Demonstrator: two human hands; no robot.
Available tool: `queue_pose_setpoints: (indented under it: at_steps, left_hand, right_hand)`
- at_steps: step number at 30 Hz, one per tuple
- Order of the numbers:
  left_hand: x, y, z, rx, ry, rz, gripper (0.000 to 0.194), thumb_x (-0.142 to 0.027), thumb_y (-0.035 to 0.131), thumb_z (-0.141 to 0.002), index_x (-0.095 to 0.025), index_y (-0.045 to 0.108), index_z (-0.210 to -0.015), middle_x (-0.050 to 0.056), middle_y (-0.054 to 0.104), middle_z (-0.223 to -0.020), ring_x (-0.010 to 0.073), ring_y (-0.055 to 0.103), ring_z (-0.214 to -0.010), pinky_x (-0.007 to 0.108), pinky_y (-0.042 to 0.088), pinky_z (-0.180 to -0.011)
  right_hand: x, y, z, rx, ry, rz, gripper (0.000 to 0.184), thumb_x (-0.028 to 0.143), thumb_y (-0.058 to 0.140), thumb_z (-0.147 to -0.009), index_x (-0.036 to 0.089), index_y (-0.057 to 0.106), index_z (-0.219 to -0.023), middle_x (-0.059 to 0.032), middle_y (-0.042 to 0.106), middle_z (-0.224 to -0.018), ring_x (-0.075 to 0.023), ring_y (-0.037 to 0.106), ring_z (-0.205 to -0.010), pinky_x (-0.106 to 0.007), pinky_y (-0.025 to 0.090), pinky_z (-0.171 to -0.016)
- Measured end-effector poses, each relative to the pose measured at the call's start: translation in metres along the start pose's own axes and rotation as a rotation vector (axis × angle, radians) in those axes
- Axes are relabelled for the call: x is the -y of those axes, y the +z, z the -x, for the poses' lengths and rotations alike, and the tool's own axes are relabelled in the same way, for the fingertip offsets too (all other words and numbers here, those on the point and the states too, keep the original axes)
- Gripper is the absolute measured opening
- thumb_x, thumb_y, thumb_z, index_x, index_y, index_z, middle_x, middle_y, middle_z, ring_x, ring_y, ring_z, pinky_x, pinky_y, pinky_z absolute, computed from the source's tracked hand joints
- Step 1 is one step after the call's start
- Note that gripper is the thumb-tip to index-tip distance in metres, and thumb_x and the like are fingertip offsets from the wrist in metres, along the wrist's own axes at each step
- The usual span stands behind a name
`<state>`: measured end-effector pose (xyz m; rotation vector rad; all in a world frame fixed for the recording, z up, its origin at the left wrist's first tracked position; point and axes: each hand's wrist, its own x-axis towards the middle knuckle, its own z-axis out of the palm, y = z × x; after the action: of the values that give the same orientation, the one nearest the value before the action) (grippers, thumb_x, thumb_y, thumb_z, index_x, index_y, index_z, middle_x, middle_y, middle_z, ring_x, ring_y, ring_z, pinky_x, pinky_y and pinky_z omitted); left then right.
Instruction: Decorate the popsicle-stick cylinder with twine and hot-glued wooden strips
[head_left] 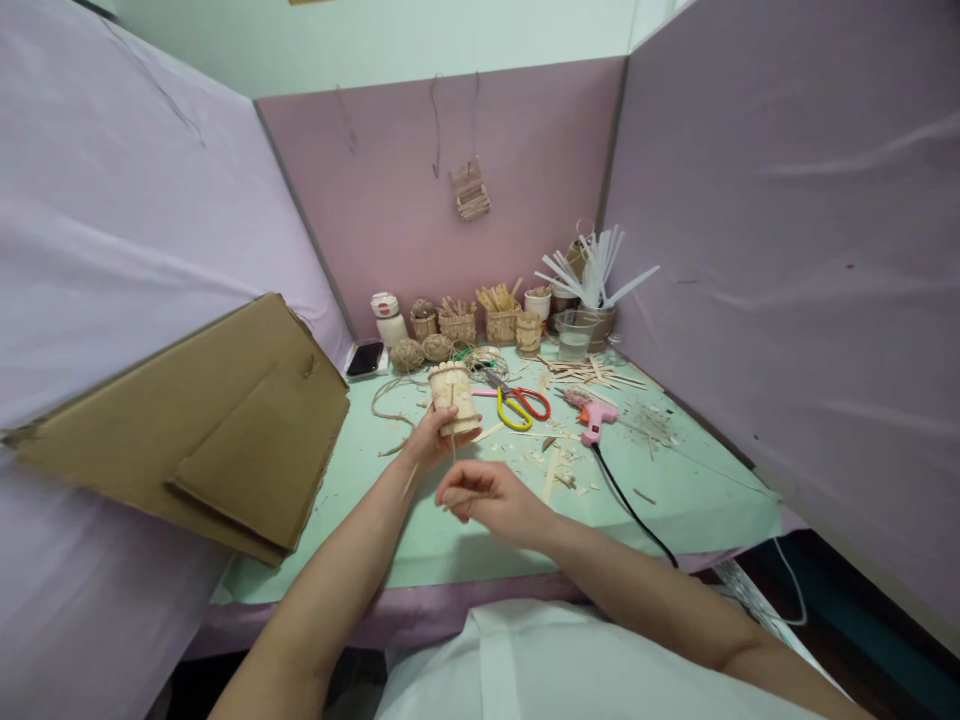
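Observation:
A small round cup made of pale wooden sticks (453, 398), with a scalloped rim, is held up over the near middle of the table. My left hand (430, 438) is wrapped round its lower side and base. From the cup's underside a thin strand of twine (453, 449) hangs towards my right hand (484, 494). Just below and to the right of the cup, that hand is closed in a pinch on the strand; its end is hidden by the fingers. Scissors (516, 405) with red and yellow handles lie beyond the cup, to the right.
A pink glue gun (598, 418) with a black cord lies at the right, near wood scraps (564, 470). Twine balls (407, 355), a phone (366, 359), stick-filled baskets (457, 325) and a clear plastic cup (575, 337) stand at the back. Cardboard (225, 430) leans left.

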<state>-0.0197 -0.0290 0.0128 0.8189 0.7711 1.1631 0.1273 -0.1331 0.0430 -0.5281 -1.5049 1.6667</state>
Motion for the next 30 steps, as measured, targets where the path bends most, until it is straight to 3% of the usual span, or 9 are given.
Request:
queue_pose_setpoints:
  at_steps: [4, 6, 11, 16, 22, 24, 26, 28, 30]
  left_hand:
    - [-0.001, -0.008, -0.003, 0.038, -0.070, -0.004, 0.046, -0.029, 0.065, -0.077, -0.015, 0.060, -0.120, 0.010, 0.076, -0.095, 0.0265, 0.072, -0.089, 0.039, 0.057, -0.084]
    - [-0.003, -0.010, -0.004, 0.065, -0.057, 0.011, 0.046, -0.028, 0.064, -0.077, -0.014, 0.061, -0.121, 0.010, 0.076, -0.097, 0.0268, 0.072, -0.092, 0.040, 0.056, -0.088]
    - [-0.011, -0.010, -0.002, 0.055, -0.006, 0.035, 0.041, -0.025, 0.065, -0.075, -0.012, 0.064, -0.114, 0.010, 0.076, -0.098, 0.0244, 0.071, -0.090, 0.042, 0.056, -0.090]
    - [-0.016, -0.010, -0.002, 0.036, 0.052, 0.014, 0.042, -0.028, 0.066, -0.077, -0.010, 0.063, -0.115, 0.013, 0.075, -0.101, 0.0237, 0.071, -0.091, 0.043, 0.056, -0.092]
    - [-0.016, -0.010, -0.005, 0.053, 0.061, -0.038, 0.053, -0.025, 0.072, -0.069, -0.013, 0.060, -0.120, 0.013, 0.073, -0.106, 0.0277, 0.071, -0.097, 0.042, 0.056, -0.087]
    - [-0.016, -0.010, -0.006, 0.054, 0.072, -0.052, 0.057, -0.023, 0.073, -0.067, -0.016, 0.058, -0.122, 0.011, 0.073, -0.109, 0.0277, 0.071, -0.098, 0.040, 0.057, -0.083]
    - [-0.015, -0.010, -0.006, 0.055, 0.081, -0.061, 0.058, -0.022, 0.074, -0.067, -0.019, 0.057, -0.122, 0.010, 0.073, -0.110, 0.0273, 0.071, -0.098, 0.038, 0.057, -0.078]
    - [-0.013, -0.010, -0.006, 0.059, 0.083, -0.066, 0.057, -0.022, 0.073, -0.067, -0.020, 0.057, -0.121, 0.009, 0.073, -0.109, 0.0268, 0.070, -0.098, 0.034, 0.056, -0.075]
    - [-0.012, -0.010, -0.007, 0.064, 0.084, -0.061, 0.056, -0.022, 0.072, -0.067, -0.021, 0.058, -0.121, 0.008, 0.073, -0.108, 0.0263, 0.070, -0.098, 0.033, 0.054, -0.073]
  right_hand:
    - [0.012, -0.031, -0.017, -0.317, 0.052, -0.257, 0.017, 0.029, 0.073, -0.068, 0.020, 0.060, -0.074, 0.0093, 0.039, -0.054, -0.0061, 0.028, -0.049, -0.021, 0.021, -0.047]
    - [0.015, -0.049, -0.027, -0.437, 0.107, -0.399, 0.018, 0.026, 0.073, -0.068, 0.020, 0.057, -0.074, 0.0095, 0.039, -0.054, -0.0060, 0.028, -0.049, -0.020, 0.018, -0.044]
    - [0.002, -0.078, -0.045, -0.630, 0.297, -0.539, 0.016, 0.017, 0.062, -0.079, 0.019, 0.051, -0.068, 0.0041, 0.051, -0.057, -0.0068, 0.045, -0.052, -0.018, 0.035, -0.047]
    - [-0.019, -0.075, -0.046, -0.616, 0.332, -0.472, 0.012, 0.012, 0.060, -0.082, 0.015, 0.061, -0.071, -0.0011, 0.061, -0.062, -0.0079, 0.053, -0.055, -0.018, 0.042, -0.050]
    - [-0.024, -0.079, -0.046, -0.646, 0.180, -0.136, 0.014, 0.031, 0.068, -0.078, 0.018, 0.065, -0.075, -0.0027, 0.068, -0.071, -0.0110, 0.059, -0.063, -0.021, 0.043, -0.055]
    - [-0.021, -0.081, -0.046, -0.639, 0.098, -0.134, 0.018, 0.035, 0.070, -0.075, 0.018, 0.064, -0.079, 0.0009, 0.062, -0.062, -0.0092, 0.053, -0.057, -0.020, 0.039, -0.054]
    - [-0.016, -0.080, -0.046, -0.609, 0.059, -0.183, 0.022, 0.037, 0.070, -0.072, 0.019, 0.062, -0.081, 0.0083, 0.046, -0.051, -0.0067, 0.037, -0.048, -0.020, 0.032, -0.050]
    - [-0.009, -0.077, -0.048, -0.579, 0.080, -0.225, 0.024, 0.034, 0.071, -0.067, 0.020, 0.057, -0.080, 0.0129, 0.032, -0.049, -0.0057, 0.025, -0.046, -0.020, 0.026, -0.047]
    - [-0.001, -0.073, -0.049, -0.542, 0.123, -0.249, 0.027, 0.028, 0.073, -0.062, 0.021, 0.053, -0.079, 0.0131, 0.031, -0.052, -0.0056, 0.024, -0.049, -0.020, 0.025, -0.048]
